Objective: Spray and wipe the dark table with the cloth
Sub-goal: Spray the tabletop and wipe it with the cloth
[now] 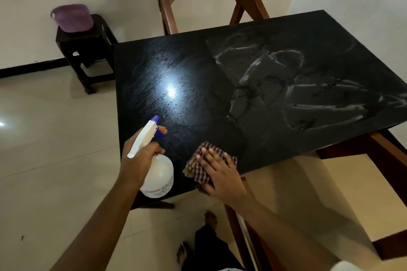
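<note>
Our right hand (220, 174) lies flat on the folded red-checked cloth (197, 161), near edge of the dark matte table (198, 61); left hand (138, 160) grips the white plastic spray bottle (159, 175); pale smears (297, 86) wait at two o'clock.

Table (198, 68) right corner cut by frame edge; spray bottle (159, 174) label unreadable; cloth (199, 175) partly under right hand (220, 174).

Glossy dark table (176, 68), smeared matt at right; checked woven cloth (201, 161); translucent plastic bottle (159, 174); polished wood chair (167, 9).
</note>
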Demonstrator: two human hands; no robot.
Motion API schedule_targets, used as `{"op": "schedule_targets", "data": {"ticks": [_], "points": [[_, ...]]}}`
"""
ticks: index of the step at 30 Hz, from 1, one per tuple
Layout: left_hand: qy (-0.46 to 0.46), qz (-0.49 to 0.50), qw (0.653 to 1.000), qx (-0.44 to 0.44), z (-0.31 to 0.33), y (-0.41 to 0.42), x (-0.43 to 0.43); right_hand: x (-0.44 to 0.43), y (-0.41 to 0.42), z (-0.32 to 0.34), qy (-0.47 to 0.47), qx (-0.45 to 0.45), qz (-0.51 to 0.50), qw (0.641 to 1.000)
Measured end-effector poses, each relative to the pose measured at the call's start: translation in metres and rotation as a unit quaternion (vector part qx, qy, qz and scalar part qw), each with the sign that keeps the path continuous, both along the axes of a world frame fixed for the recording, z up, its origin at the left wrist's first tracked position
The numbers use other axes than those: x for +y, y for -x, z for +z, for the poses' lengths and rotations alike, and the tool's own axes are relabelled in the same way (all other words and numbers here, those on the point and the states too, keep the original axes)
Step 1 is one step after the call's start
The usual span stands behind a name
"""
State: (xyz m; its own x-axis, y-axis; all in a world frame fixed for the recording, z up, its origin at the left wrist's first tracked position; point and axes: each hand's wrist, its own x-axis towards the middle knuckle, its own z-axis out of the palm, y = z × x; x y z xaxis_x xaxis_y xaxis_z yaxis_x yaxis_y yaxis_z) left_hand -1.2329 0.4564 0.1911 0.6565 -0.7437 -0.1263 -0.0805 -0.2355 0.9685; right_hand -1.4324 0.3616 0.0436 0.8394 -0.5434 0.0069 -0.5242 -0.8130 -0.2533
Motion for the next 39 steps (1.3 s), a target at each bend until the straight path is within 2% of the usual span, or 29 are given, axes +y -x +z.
{"op": "schedule_targets", "data": {"ticks": [3, 7, 10, 12, 15, 18, 20, 24, 27, 29, 31, 34, 36, 39], "points": [[-0.003, -0.008, 1.0, -0.01, -0.004, -0.002, -0.016, -0.023, 0.012, -0.002, 0.003, 0.011, 0.016, 1.0], [0.014, -0.005, 1.0, -0.017, -0.012, -0.004, -0.034, -0.088, 0.003, 0.007, -0.015, 0.038, -0.138, 0.99], [0.038, 0.009, 0.999, -0.014, -0.018, -0.002, -0.045, -0.099, -0.006, 0.007, -0.018, 0.047, -0.223, 0.973], [0.059, 0.01, 0.998, -0.008, -0.023, 0.001, -0.05, -0.077, 0.0, 0.006, -0.009, 0.035, -0.206, 0.978], [0.083, 0.014, 0.996, -0.008, -0.031, 0.003, -0.059, -0.031, 0.026, 0.004, -0.034, 0.023, -0.108, 0.993], [0.102, 0.014, 0.994, -0.02, -0.035, 0.003, -0.068, -0.028, 0.047, 0.004, -0.023, 0.025, -0.043, 0.998], [0.115, -0.008, 0.993, -0.027, -0.036, 0.005, -0.07, -0.053, 0.051, 0.005, -0.015, 0.043, -0.067, 0.997], [0.127, -0.026, 0.989, -0.074, -0.042, 0.004, -0.065, -0.101, 0.043, 0.01, -0.033, 0.06, -0.227, 0.972], [0.126, -0.016, 0.987, -0.098, -0.047, 0.001, -0.064, -0.082, 0.035, 0.008, -0.028, 0.068, -0.26, 0.963], [0.125, -0.01, 0.985, -0.116, -0.048, 0.001, -0.064, -0.048, 0.035, 0.007, -0.022, 0.044, -0.189, 0.981], [0.122, -0.011, 0.985, -0.124, -0.052, 0.0, -0.064, -0.021, 0.036, 0.006, -0.028, 0.031, -0.078, 0.996], [0.12, -0.013, 0.986, -0.118, -0.056, -0.003, -0.065, -0.047, 0.029, 0.009, -0.013, 0.043, 0.022, 0.999], [0.12, -0.019, 0.986, -0.117, -0.054, -0.002, -0.068, -0.087, 0.013, 0.011, -0.015, 0.065, -0.011, 0.998], [0.126, -0.019, 0.985, -0.119, -0.051, -0.001, -0.068, -0.146, -0.016, 0.019, -0.037, 0.07, -0.139, 0.987]]}}
